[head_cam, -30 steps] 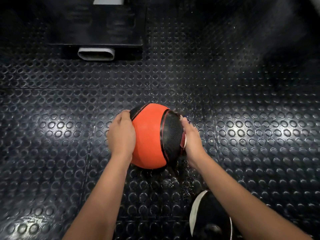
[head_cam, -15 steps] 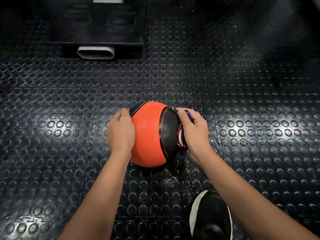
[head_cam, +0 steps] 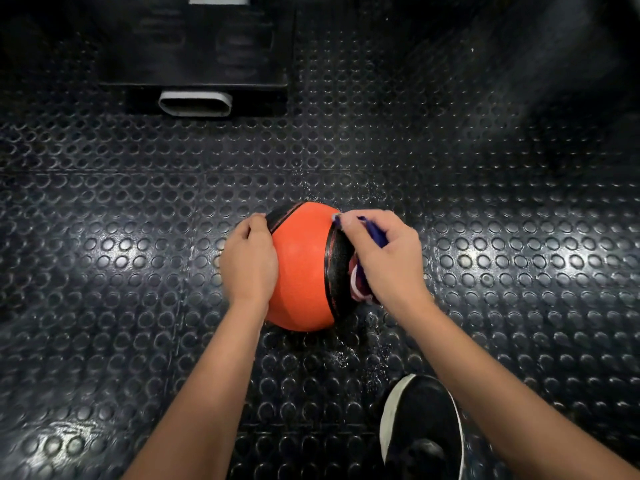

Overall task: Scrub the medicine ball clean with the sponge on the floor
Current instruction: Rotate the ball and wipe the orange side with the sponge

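Observation:
An orange medicine ball (head_cam: 300,268) with black textured panels rests on the black studded rubber floor (head_cam: 138,237) at the centre. My left hand (head_cam: 250,263) lies flat against the ball's left side, steadying it. My right hand (head_cam: 384,258) presses a sponge (head_cam: 360,289) against the ball's upper right black panel; the sponge shows blue, white and dark red bits between and below my fingers, mostly hidden by the hand.
A black shoe with a white sole (head_cam: 420,427) stands on the floor at the lower right. A dark box with a pale oval handle opening (head_cam: 195,103) sits at the back. Water droplets (head_cam: 349,358) speckle the floor around the ball.
My right hand with the sponge has slid from the ball's right side up over its upper right panel. My left hand has stayed on the left side.

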Demonstrator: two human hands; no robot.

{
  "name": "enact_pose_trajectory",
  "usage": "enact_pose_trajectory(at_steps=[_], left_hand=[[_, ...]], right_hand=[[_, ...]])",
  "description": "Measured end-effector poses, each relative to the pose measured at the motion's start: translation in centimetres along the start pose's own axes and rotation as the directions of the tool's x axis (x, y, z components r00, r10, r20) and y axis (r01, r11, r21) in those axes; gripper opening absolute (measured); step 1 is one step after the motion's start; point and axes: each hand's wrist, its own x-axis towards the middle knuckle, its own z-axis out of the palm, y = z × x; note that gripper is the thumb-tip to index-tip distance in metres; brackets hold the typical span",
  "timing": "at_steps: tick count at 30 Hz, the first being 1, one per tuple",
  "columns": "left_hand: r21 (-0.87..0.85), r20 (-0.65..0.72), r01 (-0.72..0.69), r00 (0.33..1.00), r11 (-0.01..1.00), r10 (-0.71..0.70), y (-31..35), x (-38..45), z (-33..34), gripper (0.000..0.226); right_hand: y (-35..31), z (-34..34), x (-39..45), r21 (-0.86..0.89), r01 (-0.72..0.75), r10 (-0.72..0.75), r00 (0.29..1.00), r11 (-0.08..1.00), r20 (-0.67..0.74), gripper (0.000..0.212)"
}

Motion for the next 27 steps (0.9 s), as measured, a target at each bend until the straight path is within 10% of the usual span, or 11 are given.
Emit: enact_pose_trajectory(at_steps=[12, 17, 22, 27], left_hand=[[0.017, 0.001, -0.015, 1.0, 1.0, 0.015, -0.2, -1.0, 0.1, 0.036], [0.028, -0.023, -0.049, 0.999, 0.998, 0.049, -0.6, -1.8, 0.2, 0.04], [-0.027, 0.011, -0.057, 0.998, 0.998, 0.058, -1.2, -1.3, -0.4, 0.037], [0.007, 0.007, -0.07, 0.998, 0.998, 0.07, -1.4, -1.2, -0.2, 0.036]], right_hand=[[-0.2, -0.7, -1.9, -0.056, 0.114, -0.113, 0.993, 0.992, 0.026, 0.01], [1.1, -0.8, -0.2, 0.015, -0.103, 0.104, 0.985, 0.995, -0.134, 0.009], [0.3, -0.9, -3.7, -0.042, 0.132, -0.133, 0.991, 0.99, -0.021, 0.01], [1.6, -1.1, -1.5, 0.024, -0.061, 0.063, 0.988, 0.998, -0.143, 0.009]])
